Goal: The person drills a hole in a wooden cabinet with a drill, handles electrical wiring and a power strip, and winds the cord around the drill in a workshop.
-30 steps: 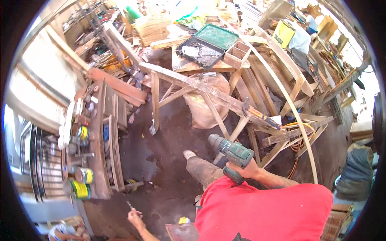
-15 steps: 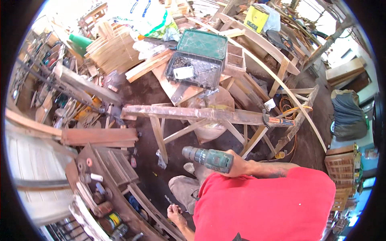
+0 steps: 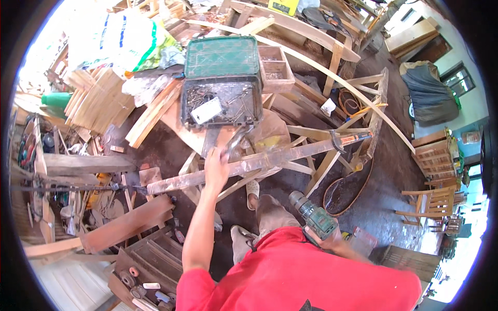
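Note:
My right hand (image 3: 330,238) is wrapped round the grip of a green and black cordless drill (image 3: 317,216), held low on my right side. The drill's chuck points up and left; no bit shows in it. My left arm is stretched forward, and my left hand (image 3: 216,165) is above the long wooden beam (image 3: 249,164) of a sawhorse, just short of an open green tool case (image 3: 222,57). Motion smears its fingers, so whether anything is in them is hidden. Loose screws or bits and a white label (image 3: 206,110) lie in the case.
A wooden box with compartments (image 3: 276,72) stands beside the case. A handsaw with an orange handle (image 3: 355,138) rests at the beam's right end. Stacked boards (image 3: 98,101) are at the left, a brown plank (image 3: 127,225) below them. A dark wooden cabinet (image 3: 150,259) stands at lower left.
My left hand has gone from low beside my leg, where it pinched a drill bit, up and forward toward the case. The drill has moved down and right. My view has turned and shifted closer.

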{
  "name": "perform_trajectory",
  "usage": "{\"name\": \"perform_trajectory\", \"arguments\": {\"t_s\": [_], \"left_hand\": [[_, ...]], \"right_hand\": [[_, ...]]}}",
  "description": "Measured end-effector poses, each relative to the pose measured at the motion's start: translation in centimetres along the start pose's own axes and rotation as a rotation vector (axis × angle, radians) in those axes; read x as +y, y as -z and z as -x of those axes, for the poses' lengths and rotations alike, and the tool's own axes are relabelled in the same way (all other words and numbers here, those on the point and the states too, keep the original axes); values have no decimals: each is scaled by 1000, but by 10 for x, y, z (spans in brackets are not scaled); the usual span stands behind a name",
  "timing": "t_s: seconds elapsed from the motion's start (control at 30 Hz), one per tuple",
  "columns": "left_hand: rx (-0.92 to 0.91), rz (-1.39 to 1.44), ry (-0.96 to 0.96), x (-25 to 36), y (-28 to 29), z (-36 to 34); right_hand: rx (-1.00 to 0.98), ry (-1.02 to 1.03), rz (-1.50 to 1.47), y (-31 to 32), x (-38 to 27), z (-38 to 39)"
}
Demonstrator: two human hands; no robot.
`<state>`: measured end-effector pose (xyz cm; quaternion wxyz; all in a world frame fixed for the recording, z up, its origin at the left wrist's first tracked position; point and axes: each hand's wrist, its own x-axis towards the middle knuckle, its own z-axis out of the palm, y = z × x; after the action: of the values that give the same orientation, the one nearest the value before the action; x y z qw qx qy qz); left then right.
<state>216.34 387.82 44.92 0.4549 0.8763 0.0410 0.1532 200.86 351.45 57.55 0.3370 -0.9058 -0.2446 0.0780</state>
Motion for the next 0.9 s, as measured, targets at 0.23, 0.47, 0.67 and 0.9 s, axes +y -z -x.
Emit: {"name": "perform_trajectory", "arguments": {"t_s": [0.23,0.47,0.67,0.9], "left_hand": [[-184,-246,26,-81,-129,-178],[-113,-482,12,-113,-182,-268],[-288,-590,-94,-103,-199,-294],[-203,1003,410,-59,-142,-289]], "right_hand": [[274,-479,-98,21,26,-15],[457,-916,-453,28,82,-15],[355,-790,-308,37,92,-37],[368,-606,-148,36,75,-61]]}}
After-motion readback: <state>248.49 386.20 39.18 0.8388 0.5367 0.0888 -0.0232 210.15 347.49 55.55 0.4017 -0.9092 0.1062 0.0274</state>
